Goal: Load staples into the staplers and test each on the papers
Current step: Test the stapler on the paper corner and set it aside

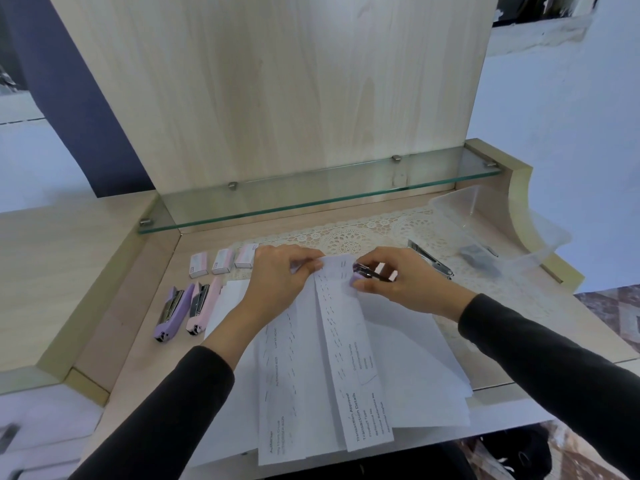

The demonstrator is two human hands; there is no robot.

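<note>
Pale wood forms the desk (114, 306), which is seen from above by a head-worn camera. A fanned stack of white papers (408, 375) is spread across the desk's near half, several sheets marked with rows of short staple lines and some printed text. At the far end of the stack, one folded sheet's top edge (332, 263) is pinched by the left hand (277, 275), fingers closed on the paper. Just beside it, a lilac stapler (363, 271) is gripped by the right hand (398, 282), with its metal nose set over the right edge of the same sheet. Black sleeves (173, 410) cover both forearms.

To the left of the papers, two more staplers are laid side by side on the desk: a purple stapler (173, 311) and, touching it on the right, a pink stapler (202, 304), both hinged open. Behind them, three small staple boxes (223, 261) are lined up in a row. A lace mat (363, 233) is spread under the far part of the work area. On the right, an open metal stapler (431, 259) is laid on the mat, near a clear plastic tub (519, 233) in which a grey object is held; what it is cannot be told. A glass shelf (311, 192) is mounted above the back of the desk.
</note>
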